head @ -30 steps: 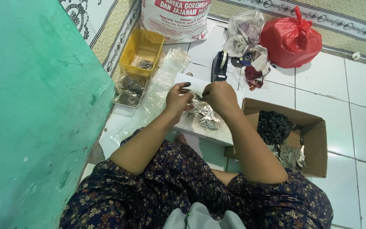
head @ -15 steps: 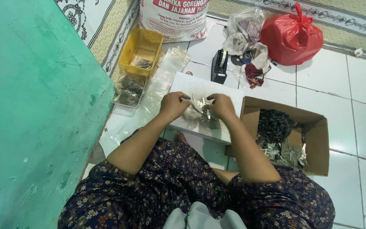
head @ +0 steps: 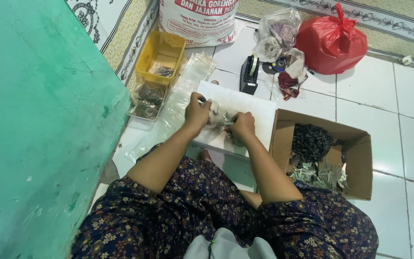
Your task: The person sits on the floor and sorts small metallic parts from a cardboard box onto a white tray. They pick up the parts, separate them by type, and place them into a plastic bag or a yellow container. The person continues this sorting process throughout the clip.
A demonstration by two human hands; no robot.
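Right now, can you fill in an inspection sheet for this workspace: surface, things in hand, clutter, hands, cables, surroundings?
Surface: white board on a white tiled floor.
Things in hand: small clear packet held between both hands.
Clutter: yellow tray, tape dispenser, red bag, cardboard box with dark pieces, white sack.
Hands: left hand and right hand, both gripping the packet.
Cables: nothing seen.
Surroundings: green wall, patterned mat.

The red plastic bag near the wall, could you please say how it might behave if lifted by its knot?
The red plastic bag looks full and rounded, so it would probably sag and swing. Its thin, shiny film may be slippery and could tear. The knot looks a fair grip.
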